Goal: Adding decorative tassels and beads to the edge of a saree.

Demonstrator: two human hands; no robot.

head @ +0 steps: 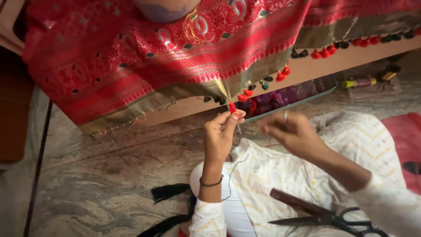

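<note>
Red patterned woven cloth with a gold border [131,57] hangs off the wooden bench [315,66], above the left grip. Black-handled metal scissors [326,216] lie on the lap, below the right grip. Left hand [219,131] pinches a small red tassel [232,107] at the cloth's edge. Right hand [291,131], beside it: fingers bunched, blurred, contents unclear.

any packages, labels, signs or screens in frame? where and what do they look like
No screens, signs or readable labels in view.
Thread spools: on the floor at upper right under the bench edge, small cylinders in yellow-green, red and dark tones; any labels too small to tell.
Purple bundle: under the bench behind the hands, crumpled, shiny purple, possibly a bag; cannot tell.
</note>
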